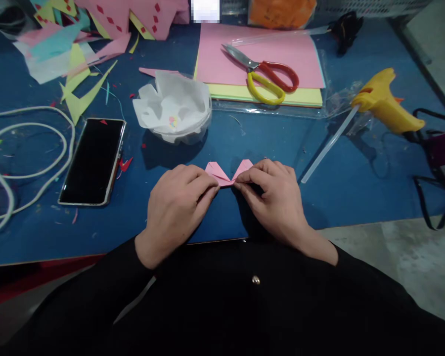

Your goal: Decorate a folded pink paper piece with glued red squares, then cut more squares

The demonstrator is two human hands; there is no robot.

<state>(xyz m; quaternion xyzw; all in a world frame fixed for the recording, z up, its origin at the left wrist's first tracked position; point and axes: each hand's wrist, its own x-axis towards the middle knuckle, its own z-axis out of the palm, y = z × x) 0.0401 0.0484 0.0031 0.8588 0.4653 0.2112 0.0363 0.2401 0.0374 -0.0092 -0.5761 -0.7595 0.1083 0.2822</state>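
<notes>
A small piece of folded pink paper [227, 181] is held just above or on the blue table near its front edge; two pointed flaps rise from it with a notch between them. My left hand [178, 201] pinches its left end between thumb and fingers. At the other end, the thumb and index finger of my right hand [277, 199] close on the paper near the notch. Parts of both flaps are covered by my fingers. Beyond my left hand sits a bowl [193, 123] lined with white paper, with a few tiny coloured bits inside.
Scissors [252, 65] with red and yellow handles lie on stacked coloured paper [215, 54]. To the right rests a yellow glue gun [383, 101] with a clear glue stick [330, 143]. A phone [92, 160], a white cable [33, 122] and paper scraps [77, 94] occupy the left.
</notes>
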